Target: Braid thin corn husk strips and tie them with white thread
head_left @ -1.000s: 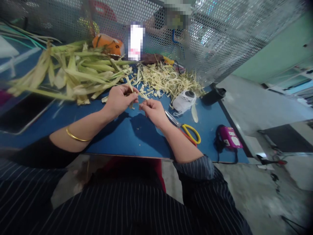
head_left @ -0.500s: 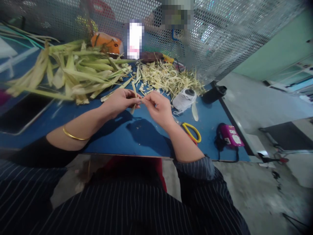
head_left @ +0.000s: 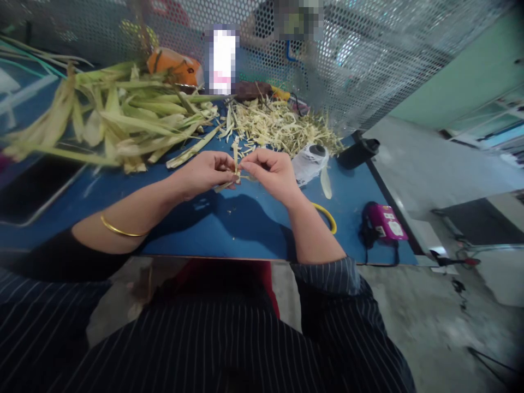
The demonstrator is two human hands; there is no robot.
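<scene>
Over the blue table (head_left: 196,240), my left hand (head_left: 207,173) pinches a narrow pale strip of corn husk (head_left: 236,148) between thumb and fingers. Part of the strip points up and another end sticks out below the fingers. My right hand (head_left: 273,170) meets it there, thumb and forefinger closed on the same husk strip. Just beyond the hands lies a heap of shredded husk (head_left: 282,126). Whole corn husks (head_left: 135,117) are piled to the left. A spool of white thread (head_left: 310,162) stands close to my right hand, which covers part of it.
Yellow-handled scissors (head_left: 328,217) lie partly behind my right forearm. Right of them are a purple box (head_left: 391,222) with a black strap and a black spool (head_left: 358,154). A dark flat panel (head_left: 36,188) lies left. A perforated metal screen (head_left: 344,71) rises behind the table.
Both hands have shifted slightly to the right with the husk strip, and the right fingers have changed their hold on it. My right forearm now covers more of the scissors.
</scene>
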